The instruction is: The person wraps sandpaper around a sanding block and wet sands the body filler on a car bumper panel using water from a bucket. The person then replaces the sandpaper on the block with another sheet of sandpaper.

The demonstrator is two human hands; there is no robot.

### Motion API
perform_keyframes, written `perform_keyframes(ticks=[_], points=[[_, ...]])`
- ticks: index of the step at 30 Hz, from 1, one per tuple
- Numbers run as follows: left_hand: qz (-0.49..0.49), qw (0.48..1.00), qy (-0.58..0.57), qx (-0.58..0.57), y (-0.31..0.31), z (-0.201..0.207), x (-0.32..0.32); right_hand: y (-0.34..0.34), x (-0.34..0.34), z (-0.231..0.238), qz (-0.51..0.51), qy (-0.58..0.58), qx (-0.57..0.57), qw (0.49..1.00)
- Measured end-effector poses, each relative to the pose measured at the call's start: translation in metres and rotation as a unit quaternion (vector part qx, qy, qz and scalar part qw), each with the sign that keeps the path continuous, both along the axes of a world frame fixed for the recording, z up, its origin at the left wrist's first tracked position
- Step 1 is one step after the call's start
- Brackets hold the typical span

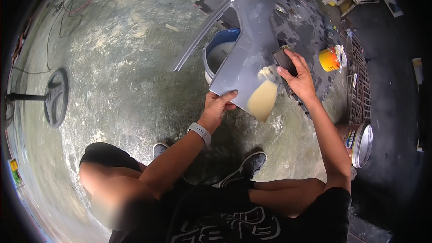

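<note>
Gripping a gray panel (254, 47) is the left hand (217, 106); the right hand (300, 77) clasps a block (283, 60).

open floor (121, 72) left, panel (249, 63) and bucket (225, 37) blocking ahead

Grey panel (253, 56) (tan-patched), tilted, dark block (283, 60) alongside

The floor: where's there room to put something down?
A wide bare patch of floor lies between the steering wheel and the blue bucket. It's crowded right of the gray panel, with the right hand, yellow can and long grate.
</note>
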State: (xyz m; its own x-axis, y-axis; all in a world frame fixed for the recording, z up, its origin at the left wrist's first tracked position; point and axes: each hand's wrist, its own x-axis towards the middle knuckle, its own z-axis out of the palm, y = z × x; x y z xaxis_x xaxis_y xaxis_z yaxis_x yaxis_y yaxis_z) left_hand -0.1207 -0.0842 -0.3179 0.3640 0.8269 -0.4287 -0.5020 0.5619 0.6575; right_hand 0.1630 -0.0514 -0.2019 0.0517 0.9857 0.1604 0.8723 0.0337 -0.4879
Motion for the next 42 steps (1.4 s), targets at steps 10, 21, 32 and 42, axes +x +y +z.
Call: perform_keyframes(ticks=[10,21,32,42], points=[[0.127,0.718,0.485,0.483,0.075,0.048,-0.026,-0.024,-0.010,-0.063,-0.101,0.052,0.011,0.993],[-0.245,0.648,0.595,0.408,0.122,0.072,0.004,-0.111,-0.145,-0.072,-0.229,-0.023,0.070,0.971],[-0.295,0.626,0.617,0.375,0.129,0.082,0.015,-0.106,-0.143,-0.077,-0.271,-0.005,0.064,0.960],[-0.291,0.642,0.598,0.382,0.131,0.082,0.020,-0.040,-0.086,-0.068,-0.339,0.004,0.000,0.941]])
